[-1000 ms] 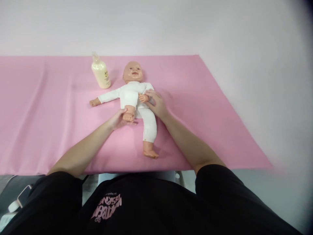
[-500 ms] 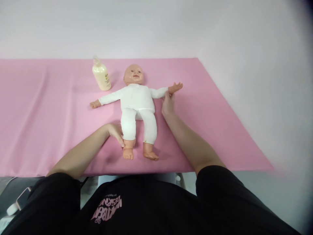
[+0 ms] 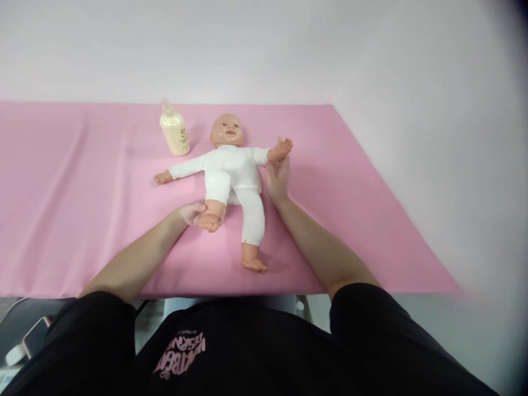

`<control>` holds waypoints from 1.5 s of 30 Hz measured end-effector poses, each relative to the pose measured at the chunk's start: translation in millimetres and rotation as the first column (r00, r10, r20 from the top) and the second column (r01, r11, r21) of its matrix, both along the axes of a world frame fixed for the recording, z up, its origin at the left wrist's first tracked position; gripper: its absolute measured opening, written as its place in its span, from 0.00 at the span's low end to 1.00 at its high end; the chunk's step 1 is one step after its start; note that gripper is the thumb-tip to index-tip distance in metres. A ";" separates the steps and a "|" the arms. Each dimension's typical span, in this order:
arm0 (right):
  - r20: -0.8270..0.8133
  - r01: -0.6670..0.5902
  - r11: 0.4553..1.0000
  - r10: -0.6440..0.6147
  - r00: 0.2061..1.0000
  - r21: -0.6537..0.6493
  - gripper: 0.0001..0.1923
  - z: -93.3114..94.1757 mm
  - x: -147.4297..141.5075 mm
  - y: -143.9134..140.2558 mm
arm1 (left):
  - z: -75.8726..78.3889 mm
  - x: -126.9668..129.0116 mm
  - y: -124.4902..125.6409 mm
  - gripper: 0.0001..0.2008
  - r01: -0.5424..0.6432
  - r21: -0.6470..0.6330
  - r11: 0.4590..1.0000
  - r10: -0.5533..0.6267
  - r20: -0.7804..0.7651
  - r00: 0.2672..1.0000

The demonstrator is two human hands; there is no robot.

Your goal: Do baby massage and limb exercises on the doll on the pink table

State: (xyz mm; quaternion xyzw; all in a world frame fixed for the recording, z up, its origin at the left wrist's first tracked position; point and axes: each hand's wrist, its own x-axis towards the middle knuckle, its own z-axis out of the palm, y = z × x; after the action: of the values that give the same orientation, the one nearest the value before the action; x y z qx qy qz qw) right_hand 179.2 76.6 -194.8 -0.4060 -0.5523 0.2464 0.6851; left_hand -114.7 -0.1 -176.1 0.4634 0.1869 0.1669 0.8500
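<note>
Left hand (image 3: 190, 212) grasps the doll's (image 3: 231, 170) bent leg at the foot. Right hand (image 3: 278, 177) grips its raised arm. Bottle (image 3: 175, 133) stands beyond the left hand.

The doll (image 3: 233, 170) has glossy plastic skin and a matt white cloth suit, lying on smooth pink cloth (image 3: 350, 209) beside a shiny plastic bottle (image 3: 175, 132)

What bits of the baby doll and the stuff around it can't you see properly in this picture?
- Head view: the label on the lotion bottle is too small to read.
- The left hand covers the ankle of the doll; its grip is unclear.
- The fingers of the right hand hide the doll's wrist.
- The pink sheet is cut off at the left edge.
- The right side of the picture is blurred.
</note>
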 end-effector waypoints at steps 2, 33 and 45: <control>0.121 -0.045 0.999 0.042 0.992 0.021 0.36 3.0 -5.8 -6.8 | 3.9 5.3 12.3 0.29 -0.001 0.006 1.000 0.001 0.038 0.999; 0.680 -0.104 0.990 0.012 0.733 0.095 0.28 4.7 0.8 -12.8 | 17.9 18.2 21.2 0.27 -0.379 -0.259 0.888 0.391 -0.009 0.921; 0.716 -0.124 0.988 0.022 0.698 0.090 0.27 0.2 2.6 -7.4 | 19.8 19.6 19.8 0.26 -0.361 -0.214 0.908 0.366 -0.015 0.930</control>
State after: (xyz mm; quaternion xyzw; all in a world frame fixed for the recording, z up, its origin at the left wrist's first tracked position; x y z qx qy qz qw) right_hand 181.7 69.2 -194.6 -0.4016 -0.8048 0.0606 0.4329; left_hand -95.1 19.7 -156.3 0.3245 0.2757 0.3071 0.8511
